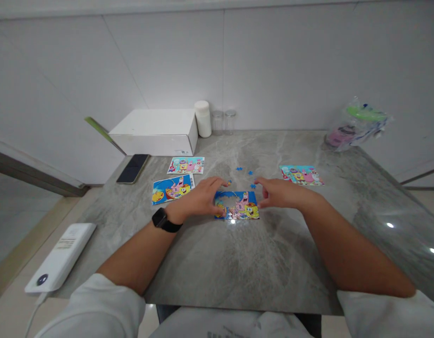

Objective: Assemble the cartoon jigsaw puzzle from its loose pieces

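Note:
A partly assembled jigsaw puzzle (252,212) with cartoon figures lies flat on the grey table, and a gap in its upper left part shows the tabletop. My left hand (202,195) is at its left edge, thumb and fingers apart. Its forefinger reaches close to a small loose puzzle piece (229,182); whether it touches is too small to tell. On the other side, my right hand (275,192) has its thumb by the puzzle's right edge. Its forefinger is stretched out near a blue piece (252,186). Two more blue pieces (250,172) lie farther back.
Left of the puzzle lie two picture cards, one boat scene (162,191) and one beach scene (186,165). Another card (301,175) lies right. Around them are a phone (133,169), power bank (62,256), white box (155,129), white bottle (203,119), glass jars (230,123) and plastic bag (358,126).

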`<state>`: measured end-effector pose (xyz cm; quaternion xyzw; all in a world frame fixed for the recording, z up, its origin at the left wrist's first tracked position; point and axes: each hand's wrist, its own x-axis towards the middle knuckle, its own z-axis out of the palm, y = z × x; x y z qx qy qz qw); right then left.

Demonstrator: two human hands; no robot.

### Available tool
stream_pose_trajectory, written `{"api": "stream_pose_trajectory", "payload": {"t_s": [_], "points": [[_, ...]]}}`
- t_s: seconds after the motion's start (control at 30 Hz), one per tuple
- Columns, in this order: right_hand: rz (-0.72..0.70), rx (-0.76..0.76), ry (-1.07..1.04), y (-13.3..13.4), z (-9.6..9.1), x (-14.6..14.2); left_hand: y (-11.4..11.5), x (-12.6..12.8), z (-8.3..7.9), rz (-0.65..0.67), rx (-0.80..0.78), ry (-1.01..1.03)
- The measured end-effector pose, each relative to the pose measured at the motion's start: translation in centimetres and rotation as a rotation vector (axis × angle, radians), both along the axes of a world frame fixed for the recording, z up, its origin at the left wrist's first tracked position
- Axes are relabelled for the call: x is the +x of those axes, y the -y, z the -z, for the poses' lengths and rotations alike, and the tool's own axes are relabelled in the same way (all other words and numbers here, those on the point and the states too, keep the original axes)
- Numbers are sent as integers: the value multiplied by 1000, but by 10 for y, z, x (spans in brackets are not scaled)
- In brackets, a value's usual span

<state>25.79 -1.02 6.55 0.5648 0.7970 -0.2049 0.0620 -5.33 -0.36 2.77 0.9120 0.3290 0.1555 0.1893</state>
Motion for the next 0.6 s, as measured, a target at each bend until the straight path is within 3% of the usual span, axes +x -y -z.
{"api": "stream_pose_trajectory", "payload": {"t_s": [0.2, 0.37, 0.6], "points": [[-61, -53, 122, 18, 8, -25, 4, -11, -1, 18, 8, -183], [-63, -51, 159, 19, 17, -33, 3, -9, 2, 20, -28, -164], [-58, -70, 144, 19, 13, -36, 1, -7, 3, 29, -75, -148]]}}
